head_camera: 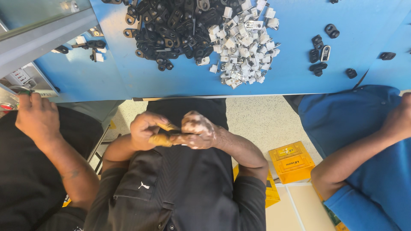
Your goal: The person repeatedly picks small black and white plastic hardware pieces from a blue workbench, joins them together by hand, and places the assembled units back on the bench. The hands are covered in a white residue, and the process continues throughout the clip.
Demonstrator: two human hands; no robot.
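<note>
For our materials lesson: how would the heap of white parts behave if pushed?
The white heap lies as loose separate pieces, so it would probably spread, not slide as one. Pieces look small and blocky: likely light, unlikely to roll.

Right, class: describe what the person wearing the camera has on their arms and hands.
Black short sleeves end near the elbows, leaving the forearms bare. The left hand wears tan finger covers on some fingertips. The right hand shows no glove or watch.

bright, even daylight-like light from above; soft shadows beneath the heaped parts on the blue table (299, 77); mild glare on the white pieces (244, 42); sharp centre; slight wide-angle bending at edges; no motion blur
</note>
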